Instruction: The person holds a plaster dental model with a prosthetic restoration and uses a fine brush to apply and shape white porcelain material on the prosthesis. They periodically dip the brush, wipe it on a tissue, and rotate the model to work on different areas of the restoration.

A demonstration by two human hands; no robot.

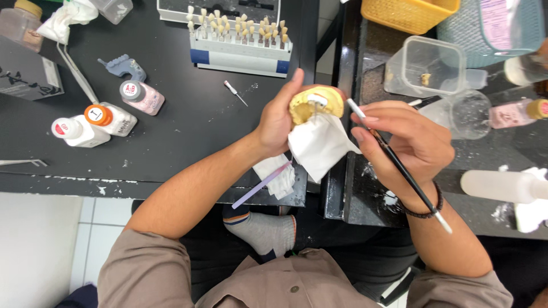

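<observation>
My left hand [278, 120] holds a yellow dental cast [315, 104] with a white tooth on it, and a folded white tissue [319, 145] hangs under the cast. My right hand [408, 145] grips a thin black brush [399, 165] like a pen. The brush's pale tip points at the cast from the right, close to the tooth. Both hands hover over the gap between two black tables.
On the left table [182, 125] lie a tooth shade guide [240, 40], three small bottles [94, 122], a purple stick [260, 185] on tissue and a small tool [235, 92]. The right table holds clear containers [425, 65], a yellow basket [408, 12] and a white squeeze bottle [502, 185].
</observation>
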